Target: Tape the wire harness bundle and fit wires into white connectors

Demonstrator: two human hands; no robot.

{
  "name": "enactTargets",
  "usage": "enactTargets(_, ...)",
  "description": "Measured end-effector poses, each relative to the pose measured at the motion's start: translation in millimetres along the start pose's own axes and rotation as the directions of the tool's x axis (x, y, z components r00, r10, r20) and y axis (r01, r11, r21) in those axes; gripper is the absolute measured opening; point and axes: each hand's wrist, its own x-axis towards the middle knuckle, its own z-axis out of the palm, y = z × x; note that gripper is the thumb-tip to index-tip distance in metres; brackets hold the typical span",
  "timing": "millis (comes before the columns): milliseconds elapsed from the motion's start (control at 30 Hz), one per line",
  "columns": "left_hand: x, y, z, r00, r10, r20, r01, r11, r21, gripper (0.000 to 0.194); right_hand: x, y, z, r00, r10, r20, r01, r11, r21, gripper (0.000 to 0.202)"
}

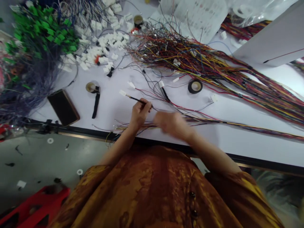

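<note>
Between the thumb and fingers of my left hand [140,113] is a black-wrapped cable [135,99], whose end carries a white connector [123,92]. My right hand [172,124] is beside it to the right, smeared by motion, so its fingers and anything in them cannot be made out. Under and beyond both hands runs a long wire bundle [228,122] along the front of the table. Just past my hands lie thin loose wires, among them a black-taped branch [165,94] with a white connector [161,84].
A roll of black tape [195,86] lies beyond my right hand; another tape roll [91,87] with its end pulled out lies left, near a phone [63,107]. A large heap of coloured wires [190,57], white connectors [104,44] and green connectors [47,30] cover the back.
</note>
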Motion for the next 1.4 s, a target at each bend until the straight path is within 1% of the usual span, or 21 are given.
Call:
enactTargets(33,-1.6,-1.2,-3.8,0.998,-0.044,0.046,0.046,0.998,-0.052,0.027,3.7,19.3,-12.2,0.992,0.080,-0.100,-0.090,0.990,-0.104,0.029)
enactTargets(100,-5.5,-4.1,-11.4,0.977,-0.154,0.145,0.181,0.965,-0.192,0.027,12.4,60.8,-37.8,0.939,0.247,-0.239,-0.309,0.912,-0.269,0.032)
enactTargets(167,-7.9,-6.5,-17.2,0.948,-0.228,0.220,0.289,0.906,-0.308,0.029,17.9,90.9,-55.6,0.879,0.385,-0.281,-0.468,0.809,-0.355,0.038)
enactTargets(200,-8.1,-7.0,-18.9,0.940,-0.242,0.240,0.315,0.886,-0.340,0.030,19.0,98.3,-59.8,0.860,0.420,-0.291,-0.507,0.773,-0.382,0.044)
enactTargets(233,-7.9,-7.0,-19.9,0.936,-0.249,0.250,0.327,0.876,-0.354,0.031,19.4,100.1,-61.0,0.854,0.422,-0.305,-0.517,0.753,-0.406,0.050)
enactTargets(267,-7.4,-6.6,-20.1,0.936,-0.250,0.248,0.328,0.875,-0.356,0.032,19.6,97.1,-59.4,0.858,0.391,-0.333,-0.507,0.750,-0.426,0.052)
enactTargets(333,-6.4,-5.3,-19.1,0.945,-0.242,0.219,0.304,0.897,-0.321,0.035,22.3,81.3,-50.3,0.883,0.265,-0.387,-0.432,0.782,-0.449,0.046)
enactTargets(367,-6.4,-4.8,-18.1,0.955,-0.228,0.192,0.277,0.917,-0.288,0.037,26.0,71.3,-43.6,0.902,0.202,-0.381,-0.372,0.813,-0.448,0.040)
enactTargets(433,-7.5,-4.5,-15.5,0.977,-0.175,0.124,0.198,0.958,-0.205,0.040,38.2,52.4,-28.0,0.945,0.133,-0.299,-0.255,0.872,-0.419,0.030)
enactTargets(467,-8.5,-4.7,-14.2,0.986,-0.137,0.092,0.151,0.975,-0.164,0.040,46.2,45.0,-20.0,0.962,0.131,-0.242,-0.222,0.887,-0.404,0.027)
enactTargets(533,-10.1,-5.6,-12.4,0.997,-0.065,0.036,0.068,0.993,-0.100,0.040,62.7,34.9,-5.2,0.972,0.170,-0.164,-0.224,0.883,-0.412,0.023)
enactTargets(600,-10.0,-6.9,-12.4,1.000,-0.029,-0.001,0.028,0.997,-0.074,0.039,76.2,30.0,5.8,0.963,0.216,-0.159,-0.265,0.857,-0.443,0.018)
enactTargets(767,-0.4,-8.8,-22.0,0.995,-0.074,-0.066,0.062,0.984,-0.165,0.037,92.4,25.8,18.8,0.957,0.202,-0.210,-0.276,0.858,-0.433,0.022)
enactTargets(867,6.0,-7.0,-27.1,0.989,-0.118,-0.086,0.097,0.972,-0.214,0.036,100.9,23.0,25.0,0.958,0.217,-0.187,-0.278,0.863,-0.422,0.020)
enactTargets(967,10.4,-3.7,-28.2,0.977,-0.192,-0.097,0.154,0.940,-0.305,0.036,110.4,21.8,32.2,0.963,0.217,-0.163,-0.266,0.871,-0.413,0.017)
enactTargets(1067,13.9,-1.7,-29.5,0.962,-0.258,-0.089,0.211,0.909,-0.359,0.033,116.8,24.0,37.9,0.951,0.187,-0.247,-0.272,0.884,-0.380,0.025)
enactTargets(1133,15.9,-1.4,-31.9,0.960,-0.266,-0.089,0.217,0.905,-0.366,0.034,118.7,26.0,40.0,0.945,0.181,-0.274,-0.278,0.885,-0.374,0.027)
enactTargets(1200,17.4,-1.5,-34.6,0.960,-0.266,-0.087,0.217,0.905,-0.366,0.034,118.9,26.9,40.5,0.953,0.167,-0.251,-0.256,0.889,-0.381,0.018)
enactTargets(1233,18.0,-1.5,-35.7,0.960,-0.266,-0.088,0.215,0.902,-0.373,0.034,118.4,26.7,40.2,0.957,0.147,-0.250,-0.235,0.897,-0.374,0.017)
enactTargets(1333,19.8,-1.2,-37.3,0.959,-0.263,-0.102,0.200,0.888,-0.414,0.030,115.2,23.5,37.9,0.947,0.078,-0.312,-0.174,0.941,-0.291,0.021)
enactTargets(1400,21.5,-0.6,-37.1,0.959,-0.261,-0.114,0.192,0.886,-0.421,0.029,112.8,21.0,36.8,0.942,0.077,-0.326,-0.152,0.965,-0.214,0.020)
